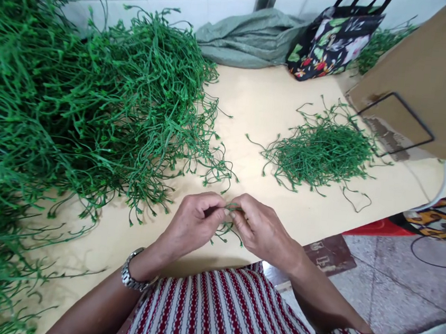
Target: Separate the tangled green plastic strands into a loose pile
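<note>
Near the table's front edge, my left hand (197,220) and my right hand (258,226) meet with thumbs and forefingers pinched. Between their fingertips they hold a thin green stem (233,207), and a few thin stem ends (224,233) hang below. A big heap of green plastic-looking stems (113,107) with small budded tips covers the table's left side. Farther to the right lies a smaller pile of green stems (322,148).
A grey-green cloth sack (248,37) and a floral bag (336,38) rest against the tiled wall. At the right, a cardboard sheet (424,76) leans by a black wire frame (415,119). A loose stem (358,208) lies on the pale table (250,95).
</note>
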`<state>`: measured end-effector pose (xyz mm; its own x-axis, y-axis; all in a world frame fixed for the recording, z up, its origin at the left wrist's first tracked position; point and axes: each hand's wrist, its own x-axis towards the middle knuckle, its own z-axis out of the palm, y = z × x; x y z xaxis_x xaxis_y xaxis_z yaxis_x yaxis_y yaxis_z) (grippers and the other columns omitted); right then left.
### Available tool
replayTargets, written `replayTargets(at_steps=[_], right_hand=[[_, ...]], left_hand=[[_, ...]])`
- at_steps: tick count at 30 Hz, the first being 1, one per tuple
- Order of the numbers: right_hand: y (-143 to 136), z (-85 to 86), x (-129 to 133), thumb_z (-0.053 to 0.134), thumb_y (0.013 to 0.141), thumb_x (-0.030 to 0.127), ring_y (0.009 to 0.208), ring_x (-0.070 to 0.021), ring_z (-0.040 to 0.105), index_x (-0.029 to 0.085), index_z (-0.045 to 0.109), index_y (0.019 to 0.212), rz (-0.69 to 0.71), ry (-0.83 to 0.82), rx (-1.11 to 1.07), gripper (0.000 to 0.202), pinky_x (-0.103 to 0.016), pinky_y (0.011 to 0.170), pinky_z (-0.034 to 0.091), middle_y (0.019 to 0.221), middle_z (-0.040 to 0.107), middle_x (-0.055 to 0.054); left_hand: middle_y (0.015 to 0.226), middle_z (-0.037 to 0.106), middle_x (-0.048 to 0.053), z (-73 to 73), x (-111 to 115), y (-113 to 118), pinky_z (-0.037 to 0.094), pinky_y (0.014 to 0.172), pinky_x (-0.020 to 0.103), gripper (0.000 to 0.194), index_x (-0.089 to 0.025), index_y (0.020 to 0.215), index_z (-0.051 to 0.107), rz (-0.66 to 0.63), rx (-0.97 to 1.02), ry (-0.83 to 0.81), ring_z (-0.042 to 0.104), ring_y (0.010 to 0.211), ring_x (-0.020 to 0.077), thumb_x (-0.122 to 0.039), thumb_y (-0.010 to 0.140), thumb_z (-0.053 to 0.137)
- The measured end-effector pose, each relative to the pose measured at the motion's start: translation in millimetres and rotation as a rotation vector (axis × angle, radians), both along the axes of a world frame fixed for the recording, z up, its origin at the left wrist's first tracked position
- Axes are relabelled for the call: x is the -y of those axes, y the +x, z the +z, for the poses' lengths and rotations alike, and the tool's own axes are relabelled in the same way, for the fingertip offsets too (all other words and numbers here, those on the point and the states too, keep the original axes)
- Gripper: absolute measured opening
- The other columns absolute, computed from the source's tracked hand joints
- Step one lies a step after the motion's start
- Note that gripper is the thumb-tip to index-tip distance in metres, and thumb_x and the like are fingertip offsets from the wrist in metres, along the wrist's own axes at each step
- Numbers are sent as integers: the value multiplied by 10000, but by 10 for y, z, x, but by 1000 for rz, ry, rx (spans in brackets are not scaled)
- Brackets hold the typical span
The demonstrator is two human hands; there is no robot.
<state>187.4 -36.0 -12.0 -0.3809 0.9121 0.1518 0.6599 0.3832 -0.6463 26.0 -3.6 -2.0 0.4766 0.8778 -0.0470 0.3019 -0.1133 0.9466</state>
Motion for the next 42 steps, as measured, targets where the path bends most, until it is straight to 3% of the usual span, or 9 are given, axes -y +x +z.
replayTargets(at_steps=[8,12,16,21,26,29,33,38,42], right_hand=[[86,-37,-27,448,892,244,580,-93,438,161,486,737,152,92,-121,180,-215,539,345,649,497,4],[124,-20,-68,476,878,276,524,-70,394,146,508,666,242,-137,-370,251,-200,492,313,587,462,21],[109,-101,-74,556,819,335,495,-59,357,137,530,661,248,-421,-754,254,-193,457,284,564,436,35],[6,-243,-19,626,745,396,484,-64,360,135,530,642,133,-617,-1046,296,-203,459,273,537,456,32],[-129,-283,43,660,693,431,452,-58,352,146,498,633,19,-681,-1230,333,-197,446,268,528,475,31],[-169,-273,72,624,731,441,415,-45,295,155,495,658,15,-597,-1301,322,-187,415,247,517,425,49],[58,-171,-7,539,818,399,442,-73,374,172,535,726,-75,-231,-981,245,-200,415,305,564,467,26],[834,-95,-397,477,861,312,707,-170,538,177,641,852,-512,409,21,212,-296,640,424,784,606,-79],[1265,-274,-661,489,846,303,922,-265,515,157,662,936,-579,446,534,244,-416,810,360,940,616,-124]], left_hand=[[488,334,-40,0,-60,-27,210,453,216,239,-128,509,500,-160,72,-296,281,477,70,-231,725,517],[474,306,-48,-30,-6,-27,175,452,230,252,-132,515,498,-175,185,-402,241,465,67,-269,721,547],[480,316,-44,-55,80,-20,174,471,243,297,-136,515,510,-137,353,-526,240,483,74,-341,707,604],[461,391,-25,-40,121,12,229,483,246,272,-131,513,579,-47,430,-590,313,490,88,-352,649,662],[467,491,-2,12,112,68,289,487,240,231,-126,491,596,55,504,-606,382,483,90,-308,596,694],[480,517,-3,27,80,61,308,490,231,198,-129,507,612,166,551,-600,397,473,80,-287,580,707],[491,520,-5,12,13,3,260,443,207,197,-122,559,644,170,508,-542,346,445,54,-299,608,712],[597,622,48,-9,-56,-33,318,443,220,185,-112,626,656,150,544,-575,428,456,75,-289,613,705],[603,623,45,20,-76,-14,355,450,222,104,-109,634,645,185,518,-552,476,469,87,-201,601,681]])
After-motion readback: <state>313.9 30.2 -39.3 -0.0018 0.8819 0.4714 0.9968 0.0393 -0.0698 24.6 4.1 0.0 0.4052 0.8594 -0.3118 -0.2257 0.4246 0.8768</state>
